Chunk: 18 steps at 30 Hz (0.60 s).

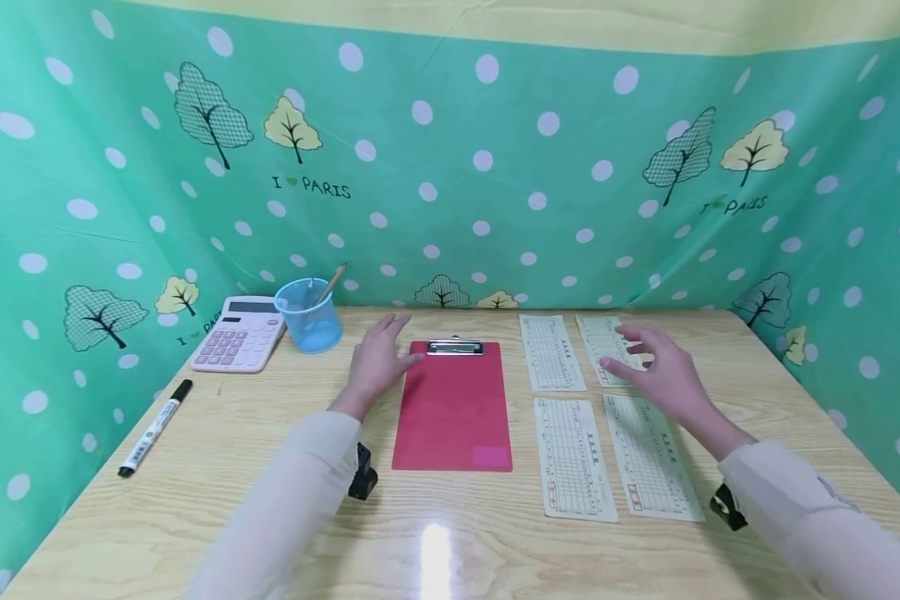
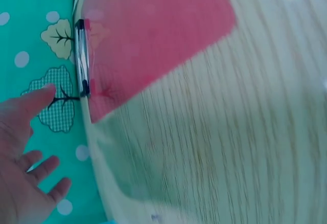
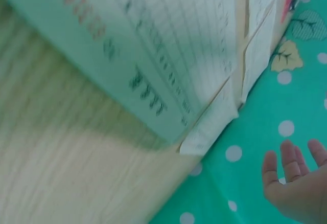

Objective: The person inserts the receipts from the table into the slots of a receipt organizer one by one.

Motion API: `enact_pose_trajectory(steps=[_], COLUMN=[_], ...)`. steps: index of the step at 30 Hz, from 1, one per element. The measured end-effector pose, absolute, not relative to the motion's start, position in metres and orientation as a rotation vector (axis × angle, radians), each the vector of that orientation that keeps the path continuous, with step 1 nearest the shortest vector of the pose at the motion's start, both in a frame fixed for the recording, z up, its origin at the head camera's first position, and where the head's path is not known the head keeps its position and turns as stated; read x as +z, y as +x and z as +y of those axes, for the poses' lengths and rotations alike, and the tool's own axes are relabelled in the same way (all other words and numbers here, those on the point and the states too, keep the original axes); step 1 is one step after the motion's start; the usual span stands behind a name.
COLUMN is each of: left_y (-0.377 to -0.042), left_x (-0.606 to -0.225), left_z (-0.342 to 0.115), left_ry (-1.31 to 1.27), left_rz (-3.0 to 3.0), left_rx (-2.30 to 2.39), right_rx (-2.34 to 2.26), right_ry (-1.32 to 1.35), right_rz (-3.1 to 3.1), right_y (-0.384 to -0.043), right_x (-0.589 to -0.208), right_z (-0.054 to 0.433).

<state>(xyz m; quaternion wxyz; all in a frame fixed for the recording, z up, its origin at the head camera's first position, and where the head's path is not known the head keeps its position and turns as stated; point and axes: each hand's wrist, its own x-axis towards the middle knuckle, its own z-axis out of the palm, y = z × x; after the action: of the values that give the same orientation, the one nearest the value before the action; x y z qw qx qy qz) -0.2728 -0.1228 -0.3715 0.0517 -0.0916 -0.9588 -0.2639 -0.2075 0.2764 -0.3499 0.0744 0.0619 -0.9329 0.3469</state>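
Clipboard of translucent red plastic (image 1: 453, 408), topped by a shiny metal clip (image 1: 456, 347), lies flat on the light wood-grain table (image 1: 270, 508), just right of the left hand (image 1: 377, 358). In the head view that hand's thumb tip overlaps the board's upper left edge; contact cannot be told. Its fingers are loosely spread and grasp nothing, the forearm slanting in from the lower left. Right of the board lie four pale printed paper slips (image 1: 551, 354), two by two. The right hand (image 1: 660, 367) hovers over the rear right one, fingers parted, slightly bent, holding nothing. Farther left are a translucent blue plastic cup (image 1: 317, 331) with pencils (image 1: 332, 282), a pink-and-white calculator (image 1: 242, 332) and a black-and-white marker (image 1: 155, 427).
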Motion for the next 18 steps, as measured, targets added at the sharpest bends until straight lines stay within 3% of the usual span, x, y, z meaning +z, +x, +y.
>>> enact_pose_trajectory(steps=[18], left_y=[-0.289], left_x=[-0.392], left_z=[-0.094], left_ry=[-0.275], left_rz=[-2.993], left_rx=[-1.024], right_rx=[1.257], right_ry=[0.162], right_rz=[-2.853], right_y=[-0.187], right_x=[-0.366], right_z=[0.258])
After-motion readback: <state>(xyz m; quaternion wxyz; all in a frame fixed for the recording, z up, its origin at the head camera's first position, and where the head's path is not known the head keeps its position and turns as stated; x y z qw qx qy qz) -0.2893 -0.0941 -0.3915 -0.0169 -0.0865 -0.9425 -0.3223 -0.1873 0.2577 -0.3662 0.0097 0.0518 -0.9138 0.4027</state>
